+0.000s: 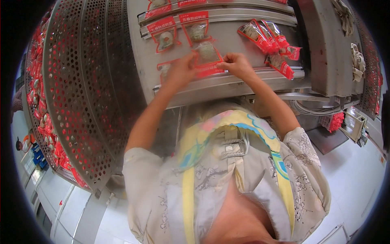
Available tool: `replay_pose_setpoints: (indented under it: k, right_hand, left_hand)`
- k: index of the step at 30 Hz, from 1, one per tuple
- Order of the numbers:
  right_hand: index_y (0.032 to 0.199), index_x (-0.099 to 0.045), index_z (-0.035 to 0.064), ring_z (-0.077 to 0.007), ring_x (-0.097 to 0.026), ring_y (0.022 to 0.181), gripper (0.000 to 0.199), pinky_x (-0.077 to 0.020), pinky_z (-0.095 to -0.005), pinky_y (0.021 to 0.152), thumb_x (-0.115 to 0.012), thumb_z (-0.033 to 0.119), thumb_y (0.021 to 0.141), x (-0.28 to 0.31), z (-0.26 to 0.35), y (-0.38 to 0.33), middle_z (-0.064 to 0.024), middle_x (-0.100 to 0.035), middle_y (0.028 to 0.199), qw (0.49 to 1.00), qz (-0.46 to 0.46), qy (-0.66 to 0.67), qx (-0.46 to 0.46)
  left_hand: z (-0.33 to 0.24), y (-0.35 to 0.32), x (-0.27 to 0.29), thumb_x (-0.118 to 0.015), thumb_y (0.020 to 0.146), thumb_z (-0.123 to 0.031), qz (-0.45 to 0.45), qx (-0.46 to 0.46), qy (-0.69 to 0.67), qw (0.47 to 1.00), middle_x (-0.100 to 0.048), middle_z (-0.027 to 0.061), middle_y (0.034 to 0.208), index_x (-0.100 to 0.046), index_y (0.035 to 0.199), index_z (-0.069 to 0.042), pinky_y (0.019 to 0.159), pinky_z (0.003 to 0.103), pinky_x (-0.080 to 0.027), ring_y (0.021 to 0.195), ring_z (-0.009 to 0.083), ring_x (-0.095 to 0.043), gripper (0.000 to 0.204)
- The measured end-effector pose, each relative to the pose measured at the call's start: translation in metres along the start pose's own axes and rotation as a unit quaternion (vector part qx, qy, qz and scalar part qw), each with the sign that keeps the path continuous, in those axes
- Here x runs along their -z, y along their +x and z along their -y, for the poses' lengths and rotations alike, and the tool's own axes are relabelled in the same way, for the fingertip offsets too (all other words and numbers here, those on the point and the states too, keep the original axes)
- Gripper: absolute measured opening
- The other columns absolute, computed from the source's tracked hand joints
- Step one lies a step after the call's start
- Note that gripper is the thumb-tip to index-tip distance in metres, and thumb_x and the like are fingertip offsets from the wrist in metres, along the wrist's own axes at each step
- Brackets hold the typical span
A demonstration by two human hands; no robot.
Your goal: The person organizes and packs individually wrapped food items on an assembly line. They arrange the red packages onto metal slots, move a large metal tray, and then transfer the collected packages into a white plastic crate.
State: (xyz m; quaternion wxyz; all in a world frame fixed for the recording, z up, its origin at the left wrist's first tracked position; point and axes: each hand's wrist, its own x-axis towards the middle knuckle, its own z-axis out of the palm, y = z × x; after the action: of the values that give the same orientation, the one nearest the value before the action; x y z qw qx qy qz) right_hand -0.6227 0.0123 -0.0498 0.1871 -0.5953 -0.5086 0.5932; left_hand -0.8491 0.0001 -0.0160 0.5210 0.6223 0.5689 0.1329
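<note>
A red and see-through plastic pouch [207,53] with a pale rounded item inside lies at a slant near the front of the metal work surface. My right hand [239,66] pinches its lower right corner between thumb and fingers. At its left edge my left hand [181,72] is closed on the pouch, somewhat blurred, with the fingertips partly hidden. Beneath and beside my left hand shows another pouch [163,68], partly covered. Two more pouches lie just beyond, one at the left [165,37] and one in the middle [196,29].
Several pouches [270,36] are heaped at the right of the surface. Metal rails [227,18] cross it. A tall perforated metal rack [77,81] stands close on my left, with red packs behind it. A metal housing [321,49] rises at the right, with gloves [357,61] hanging beyond.
</note>
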Motion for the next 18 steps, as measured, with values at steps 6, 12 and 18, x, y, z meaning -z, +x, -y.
replay_pose_setpoints:
  k: [6,12,18]
  right_hand:
    - [0.075,-0.064,0.0024,-0.0203,-0.059,0.061,0.027,-0.046,-0.0342,0.059,-0.075,0.026,0.068,-0.023,-0.004,0.015,-0.0101,-0.063,0.067,0.989,-0.028,-0.139,0.048]
    - [0.077,-0.066,0.0042,-0.0275,-0.061,0.069,0.032,-0.0465,-0.0378,0.063,-0.077,0.031,0.064,-0.015,0.005,0.015,-0.0131,-0.063,0.07,0.972,0.028,-0.234,0.014]
    - [0.078,-0.066,0.0037,-0.0273,-0.062,0.068,0.034,-0.0465,-0.0382,0.063,-0.077,0.032,0.063,-0.016,0.009,0.014,-0.0136,-0.063,0.07,0.969,0.037,-0.245,0.02]
  left_hand:
    - [0.0,-0.002,-0.003,-0.066,0.075,-0.018,-0.098,0.038,0.278,0.955,-0.063,0.0162,0.084,-0.049,0.113,-0.007,0.069,0.046,-0.046,0.082,0.0344,-0.06,0.043]
    - [0.009,0.003,-0.001,-0.073,0.069,-0.023,-0.029,0.038,0.324,0.945,-0.064,0.0148,0.081,-0.047,0.101,-0.004,0.068,0.048,-0.046,0.082,0.0342,-0.062,0.045]
    - [0.01,0.004,-0.005,-0.075,0.066,-0.025,-0.072,0.052,0.399,0.913,-0.064,0.0139,0.079,-0.048,0.103,-0.004,0.064,0.046,-0.048,0.078,0.0337,-0.063,0.05]
